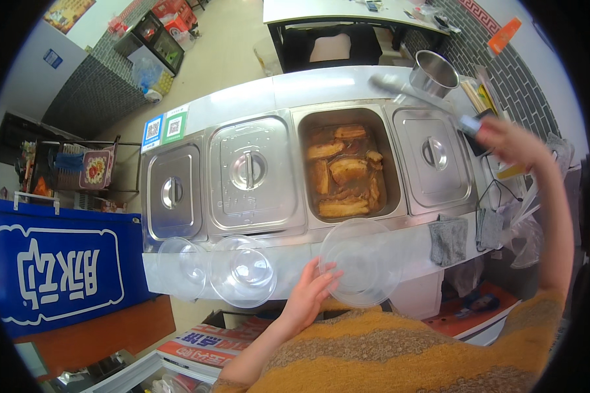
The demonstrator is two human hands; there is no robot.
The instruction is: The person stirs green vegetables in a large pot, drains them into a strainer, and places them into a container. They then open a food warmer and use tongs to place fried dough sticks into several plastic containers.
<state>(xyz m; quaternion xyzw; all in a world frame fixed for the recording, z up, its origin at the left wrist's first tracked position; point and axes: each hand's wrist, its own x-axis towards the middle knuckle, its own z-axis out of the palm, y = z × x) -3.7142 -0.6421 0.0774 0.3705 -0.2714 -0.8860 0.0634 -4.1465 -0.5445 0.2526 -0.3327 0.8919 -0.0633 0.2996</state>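
Observation:
My left hand (312, 290) holds the rim of a clear plastic bowl (363, 263) just in front of the uncovered steel food pan (399, 172). Pieces of braised meat (349, 171) lie in brown liquid in that pan. Over at the right, my right hand (504, 140) grips the pale handle of a long metal utensil (423, 96), blurred, its head above the counter's back edge near a steel pot (435, 73). Whether it is a ladle or tongs I cannot tell. Two more clear plastic bowls, one at the far left (182, 268) and another beside it (243, 271), stand on the front ledge.
Steel lids with handles cover the pans at left (174, 211), centre left (250, 206) and right (432, 191). A grey cloth (448, 239) lies on the front ledge, with a black cable (496, 184) beyond it. Two cards bearing printed codes (163, 128) stand at the back left corner.

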